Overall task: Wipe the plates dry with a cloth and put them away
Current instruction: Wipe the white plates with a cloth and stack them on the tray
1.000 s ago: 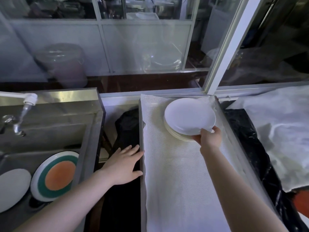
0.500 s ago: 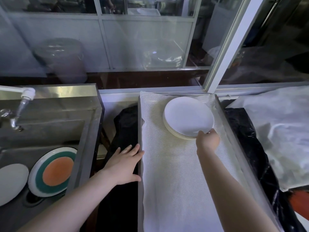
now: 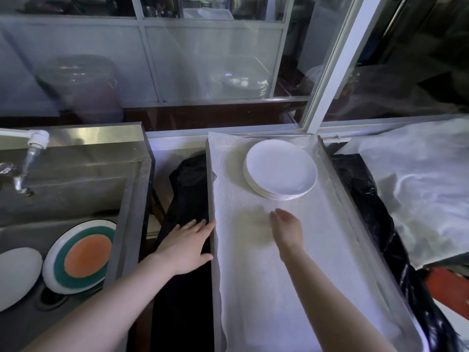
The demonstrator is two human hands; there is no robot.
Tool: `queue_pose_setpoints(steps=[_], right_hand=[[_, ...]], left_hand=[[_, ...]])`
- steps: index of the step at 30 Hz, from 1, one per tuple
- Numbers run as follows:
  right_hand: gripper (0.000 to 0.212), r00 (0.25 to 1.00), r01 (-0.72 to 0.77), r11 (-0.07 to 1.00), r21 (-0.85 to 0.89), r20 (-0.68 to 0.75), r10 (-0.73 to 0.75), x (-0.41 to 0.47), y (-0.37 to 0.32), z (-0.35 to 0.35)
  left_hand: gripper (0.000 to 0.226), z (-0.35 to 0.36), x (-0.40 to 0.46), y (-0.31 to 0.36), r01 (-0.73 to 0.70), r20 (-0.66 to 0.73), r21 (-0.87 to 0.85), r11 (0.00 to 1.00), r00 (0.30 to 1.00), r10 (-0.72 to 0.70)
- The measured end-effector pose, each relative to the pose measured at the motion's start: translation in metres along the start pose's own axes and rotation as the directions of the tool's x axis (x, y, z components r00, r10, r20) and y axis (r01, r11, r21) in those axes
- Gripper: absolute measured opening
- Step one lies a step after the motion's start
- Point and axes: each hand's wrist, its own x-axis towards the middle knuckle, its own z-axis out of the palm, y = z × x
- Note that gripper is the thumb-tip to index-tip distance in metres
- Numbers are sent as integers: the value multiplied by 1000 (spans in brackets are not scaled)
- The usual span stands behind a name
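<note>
Right hand (image 3: 288,229) near plate stack (image 3: 280,169)

We note a metal tray (image 3: 340,189) lined with white cloth (image 3: 253,288); a stack of white plates (image 3: 280,170) rests on the cloth at the far end.

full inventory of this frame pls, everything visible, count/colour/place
plate stack: one stack, count unclear, white, far end of the tray
tray: 1, grey metal, centre
cloth: 1, white, lining the tray
sink: 1, steel, left
tap: 1, white-tipped, above the sink
banded plate: 1, white, teal and orange, in the sink
white plate: 1, in the sink, partly out of frame
black sheet: 1, between sink and tray
white sheet: 1, right
left hand: flat, touching the tray's left rim
right hand: open, over the cloth, near the stack
</note>
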Motion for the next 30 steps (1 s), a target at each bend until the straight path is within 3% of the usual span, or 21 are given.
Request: queue_pose_setpoints(steps=[3,6,10,14,17,20,26,30], right_hand=[[34,989,103,980,-172,122,-82,-24,-2,9],[32,943,308,907,-286,216,-252,-50,-16,19],[31,789,612,639,-467,309,-531,-94,-38,43],[31,626,772,452,-446,417,-658,-151,-55,83],[32,544,834,370,-410,492,-680,-202,-65,124],[36,524,846,311,-434,566,-636,-259,-68,176],[34,474,881,311,-357,674,-567,-363,-62,285],[27,479,872,348,-343,745,-464,-400,-60,337]], left_hand=[[77,4,-15,-9,4,18,-6,1000,1000,-4],[72,5,-37,-24,16,16,-15,1000,1000,-15],[66,9,-82,-59,62,5,-57,996,998,-62],[62,21,-147,-115,121,-44,-101,987,991,-126],[62,36,-210,-164,184,-42,-141,973,981,-192],[61,60,-280,-215,232,-67,-139,963,968,-243],[60,114,-405,-308,335,-41,-197,921,936,-349],[60,140,-462,-357,392,-30,-305,868,907,-420]])
